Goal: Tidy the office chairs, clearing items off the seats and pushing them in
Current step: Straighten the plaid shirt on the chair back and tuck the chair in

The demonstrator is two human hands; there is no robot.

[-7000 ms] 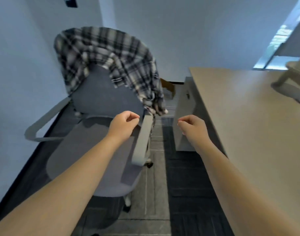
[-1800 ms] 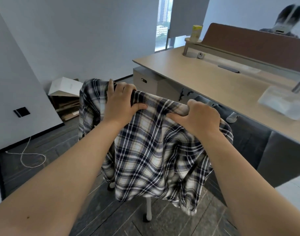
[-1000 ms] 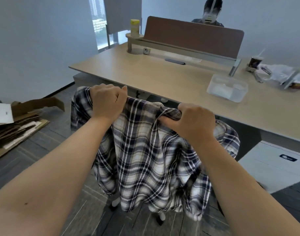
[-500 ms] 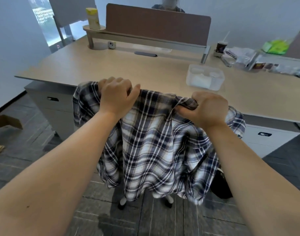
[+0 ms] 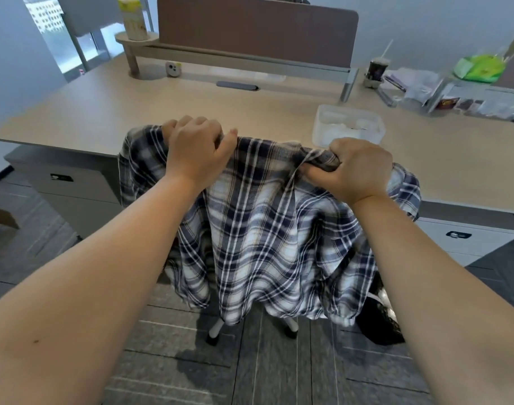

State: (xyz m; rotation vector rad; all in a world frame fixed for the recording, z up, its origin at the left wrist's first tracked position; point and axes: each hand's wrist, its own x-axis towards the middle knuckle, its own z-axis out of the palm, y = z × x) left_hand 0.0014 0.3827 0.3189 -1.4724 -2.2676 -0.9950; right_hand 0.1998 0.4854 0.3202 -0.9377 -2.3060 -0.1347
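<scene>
We see the chair (image 5: 290,327), its back draped in a plaid shirt (image 5: 261,229), facing the tabletop (image 5: 191,109) edge.

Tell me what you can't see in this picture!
- Chair back and seat, head view: hidden under the plaid shirt that the left hand and right hand grip; only two chair legs show.
- Person behind the desk divider: cut off by the top edge.
- Label on the yellow-lidded canister: too blurred to read.
- Black thing on the floor: partly behind the right arm.
</scene>
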